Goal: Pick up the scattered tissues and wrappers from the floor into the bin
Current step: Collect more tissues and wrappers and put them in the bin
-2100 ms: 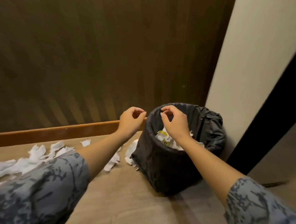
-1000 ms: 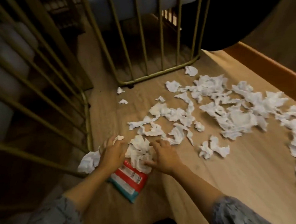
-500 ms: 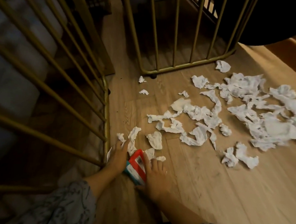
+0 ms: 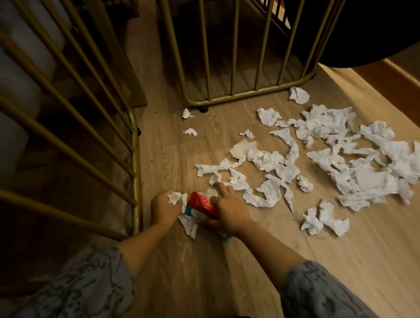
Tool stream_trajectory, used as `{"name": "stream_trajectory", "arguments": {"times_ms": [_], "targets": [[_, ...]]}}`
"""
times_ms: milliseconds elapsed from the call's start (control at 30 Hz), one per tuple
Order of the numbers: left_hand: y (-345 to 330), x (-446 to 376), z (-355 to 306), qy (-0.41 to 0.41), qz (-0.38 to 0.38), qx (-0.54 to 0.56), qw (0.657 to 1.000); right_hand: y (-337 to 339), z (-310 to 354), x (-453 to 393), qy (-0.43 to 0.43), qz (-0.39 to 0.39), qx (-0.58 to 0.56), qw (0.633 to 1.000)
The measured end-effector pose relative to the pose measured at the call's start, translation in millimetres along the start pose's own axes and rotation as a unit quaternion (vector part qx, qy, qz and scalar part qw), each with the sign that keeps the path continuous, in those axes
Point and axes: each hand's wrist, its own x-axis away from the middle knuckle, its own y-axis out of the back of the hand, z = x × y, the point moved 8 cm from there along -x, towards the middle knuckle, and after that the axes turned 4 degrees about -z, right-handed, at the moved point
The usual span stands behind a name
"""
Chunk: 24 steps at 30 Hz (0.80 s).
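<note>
A red, white and teal wrapper (image 4: 202, 205) sits crumpled between my two hands low on the wooden floor. My right hand (image 4: 230, 210) grips the wrapper from the right, its index finger stretched forward onto a white tissue. My left hand (image 4: 163, 206) holds a bunch of white tissue (image 4: 177, 198) against the wrapper's left side, and more tissue hangs below it. Several crumpled white tissues (image 4: 263, 189) lie scattered over the floor ahead and to the right. The bin is out of view.
Gold metal railings (image 4: 135, 179) run along the left and a second gold barred frame (image 4: 232, 96) stands ahead. A wooden skirting board (image 4: 410, 85) borders the floor at the upper right. Bare floor (image 4: 345, 260) lies to the right of my arms.
I have turned from the bin to the tissue-strewn floor. My hands have closed in on the wrapper and the tissues near it, gathering them into a bunch.
</note>
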Motion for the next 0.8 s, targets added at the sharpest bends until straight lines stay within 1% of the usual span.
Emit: {"name": "stream_trajectory", "arguments": {"times_ms": [67,133,167,200,233,267,300,333,400,467,567,667,767,800], "targets": [[-1,0,-4,0.029,-0.011,0.047,0.998,-12,-6,-11,-0.018,0.032,-0.028,0.999],[-5,7,0,0.025,-0.018,0.045,0.998,-27,-12,-9,-0.038,0.069,-0.073,0.994],[-6,11,2,-0.004,-0.024,0.006,1.0,-32,-15,-4,-0.054,0.074,-0.096,0.991],[-8,18,5,-0.046,-0.033,-0.065,0.996,-33,-20,3,-0.077,0.063,-0.123,0.987],[-10,24,11,-0.075,-0.04,-0.152,0.985,-34,-26,10,-0.107,0.046,-0.152,0.981],[-14,32,21,-0.079,-0.035,-0.22,0.972,-36,-33,18,-0.137,0.026,-0.178,0.974],[-17,39,30,-0.067,-0.024,-0.256,0.964,-38,-39,26,-0.164,0.012,-0.197,0.966],[-21,44,40,-0.053,-0.011,-0.263,0.963,-40,-44,34,-0.187,0.007,-0.208,0.96],[-34,53,51,-0.029,0.028,-0.226,0.973,-41,-51,47,-0.212,0.011,-0.218,0.953],[-48,59,48,-0.046,0.055,-0.187,0.98,-40,-56,58,-0.229,0.028,-0.246,0.941],[-59,67,23,-0.086,0.045,-0.089,0.991,-29,-72,77,-0.259,0.035,-0.238,0.936],[-74,69,-17,-0.128,0.064,-0.017,0.989,-2,-96,95,-0.294,-0.012,-0.221,0.93],[-82,46,-70,-0.128,0.071,0.021,0.989,45,-119,120,-0.339,-0.094,-0.227,0.908],[-86,37,-91,-0.128,0.073,0.025,0.989,61,-124,127,-0.34,-0.115,-0.225,0.906]]}}
